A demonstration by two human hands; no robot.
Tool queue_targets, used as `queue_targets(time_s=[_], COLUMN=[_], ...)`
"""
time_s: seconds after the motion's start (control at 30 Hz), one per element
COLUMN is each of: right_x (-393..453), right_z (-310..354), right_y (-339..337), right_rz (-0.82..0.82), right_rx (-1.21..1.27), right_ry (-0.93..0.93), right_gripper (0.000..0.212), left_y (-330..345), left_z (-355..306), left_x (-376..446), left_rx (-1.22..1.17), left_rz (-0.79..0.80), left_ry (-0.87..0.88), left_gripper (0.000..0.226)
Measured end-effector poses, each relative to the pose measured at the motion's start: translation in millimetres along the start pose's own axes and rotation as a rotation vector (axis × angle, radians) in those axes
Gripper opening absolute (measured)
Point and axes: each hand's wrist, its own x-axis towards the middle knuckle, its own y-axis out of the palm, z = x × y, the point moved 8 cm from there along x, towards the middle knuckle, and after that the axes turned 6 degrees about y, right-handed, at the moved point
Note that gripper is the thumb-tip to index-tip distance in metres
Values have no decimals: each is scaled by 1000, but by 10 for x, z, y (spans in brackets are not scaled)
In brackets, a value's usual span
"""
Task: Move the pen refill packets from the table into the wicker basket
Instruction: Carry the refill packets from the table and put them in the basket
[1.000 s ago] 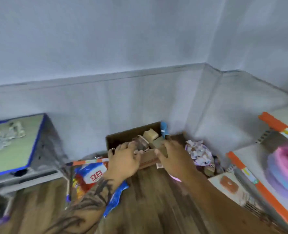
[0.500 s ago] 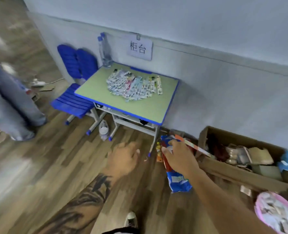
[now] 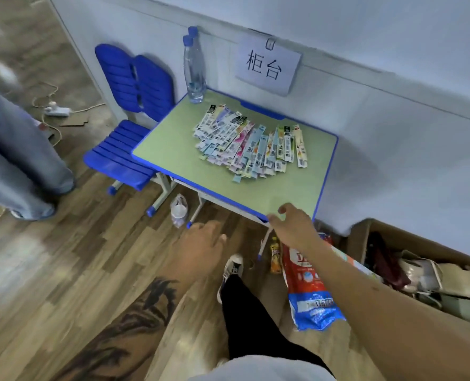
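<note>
desk: small green-topped desk with blue edging (image 3: pixel 173 149), against the wall
packets: fanned pile of long flat pen refill packets (image 3: pixel 251 141) mid-desk, probably light and slippery, so pinch several by their ends
basket: nowhere in view
hands: left hand (image 3: pixel 200 243) and right hand (image 3: pixel 294 224) both had a released grip, holding nothing

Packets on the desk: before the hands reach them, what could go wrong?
1. The pen refill packets lie loose and overlapped in a fan; one grab may scatter some onto the floor.
2. The water bottles stand close behind the pile; a sweep could topple them.
3. No wicker basket is in view, so the empty right hand and left hand have no visible drop spot.
</note>
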Motion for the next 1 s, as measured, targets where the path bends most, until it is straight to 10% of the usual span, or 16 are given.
queue_targets(time_s=[0.37, 0.7, 1.0], right_x=[2084, 2909, 3021], right_z=[-57, 85, 338], right_y=[-773, -953, -613], right_rz=[-137, -252, -61], right_rx=[333, 68, 366], right_ry=[327, 467, 574], right_gripper=[55, 87, 41], left_y=[-483, -549, -580], left_z=[-124, -336, -124], left_x=[2194, 3766, 4113], left_rx=[88, 217, 80], left_rz=[83, 25, 51], left_ry=[-46, -53, -120], left_gripper=[48, 55, 57])
